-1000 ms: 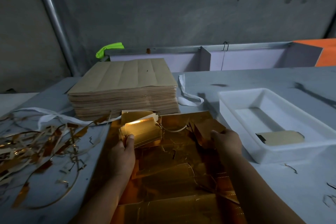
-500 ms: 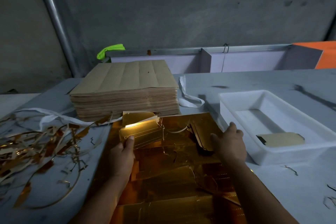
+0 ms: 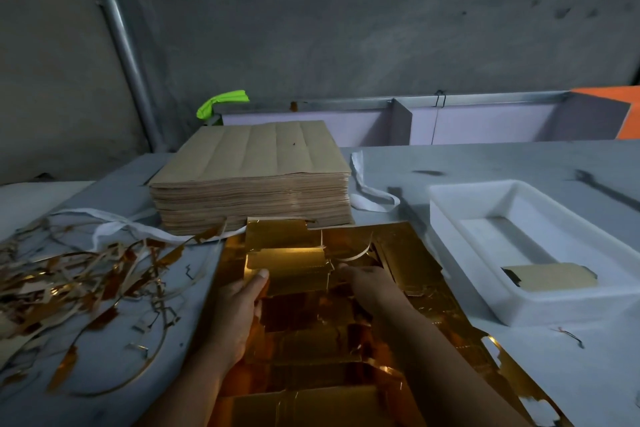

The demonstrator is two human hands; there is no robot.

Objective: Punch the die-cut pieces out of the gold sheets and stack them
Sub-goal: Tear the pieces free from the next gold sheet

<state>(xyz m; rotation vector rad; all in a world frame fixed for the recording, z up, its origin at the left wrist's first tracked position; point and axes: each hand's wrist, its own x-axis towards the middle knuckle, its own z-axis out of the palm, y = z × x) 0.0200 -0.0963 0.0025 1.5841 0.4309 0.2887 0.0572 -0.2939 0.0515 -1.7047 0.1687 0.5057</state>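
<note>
Glare catches the gold piece (image 3: 287,263), which seems partly lifted at the far end of the gold sheet (image 3: 401,243) in the middle of the table (image 3: 450,163), just on the near side of the brown stack (image 3: 249,180). The left hand (image 3: 239,315) pinches its near-left corner, thumb flat on top and the fingers hidden beneath. The right hand (image 3: 370,284) reaches in from the right with its fingertips at the piece's right edge. Whether they nip it or only press the sheet down I cannot tell; it is blurred. To my eye the piece is being freed from its surround. The sound way is to hold the waste flat close beside the cut line and ease the piece off along that line, not yank it upward, since foil board this thin looks apt to crease or tear at its last ties. Curled slivers stand up just beside it and could snag. Once free it likely belongs in the white tray (image 3: 571,308) on the right, squared onto the loose piece (image 3: 550,276) lying there. Scrap strips (image 3: 69,274) sprawl on the left, well apart.
</note>
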